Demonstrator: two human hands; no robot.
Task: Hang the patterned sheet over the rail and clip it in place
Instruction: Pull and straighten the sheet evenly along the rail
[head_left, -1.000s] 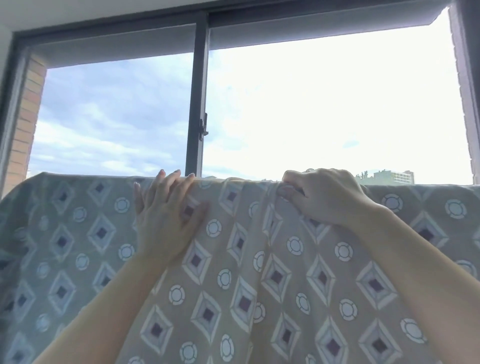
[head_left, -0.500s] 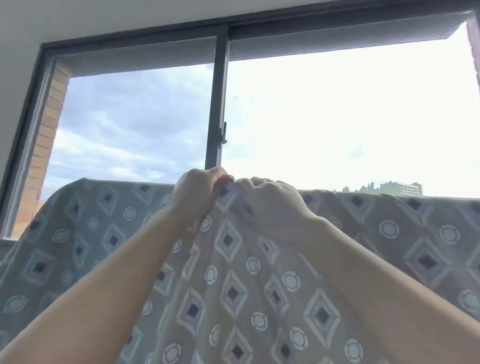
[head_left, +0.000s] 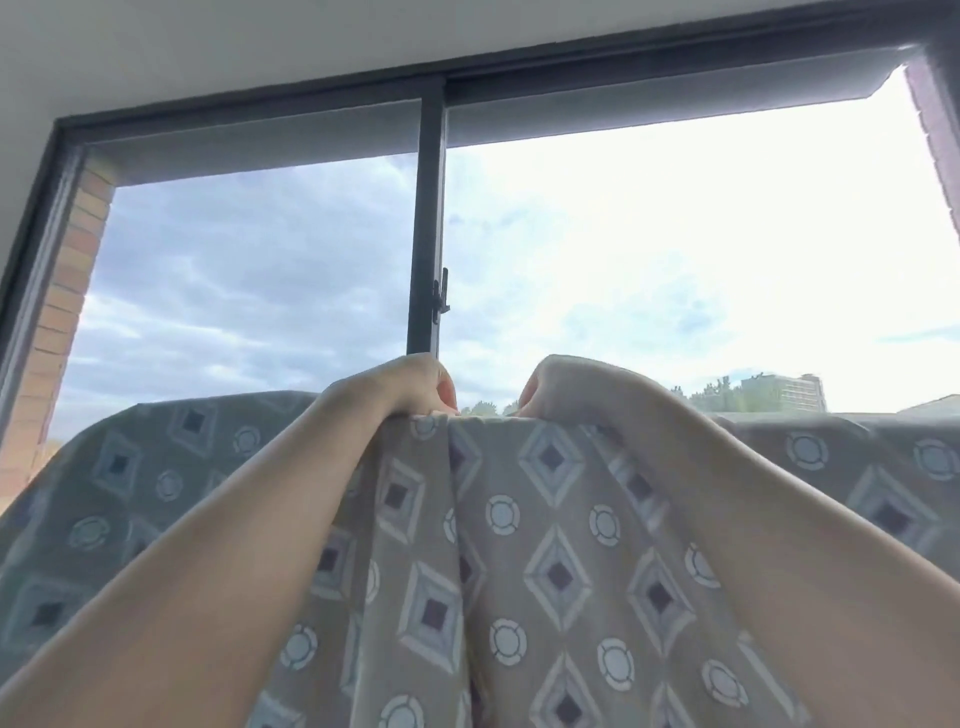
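While its top edge runs left to right, the patterned sheet (head_left: 545, 519) hangs, pinched by left hand (head_left: 400, 387) and right hand (head_left: 566, 387).

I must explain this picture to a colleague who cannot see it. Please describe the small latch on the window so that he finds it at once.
Start at the large window, split by a dark vertical bar. Follow that bar down toward the left hand gripping the patterned sheet. The latch is the small black piece projecting from the bar's right edge, the only thing breaking its straight line.
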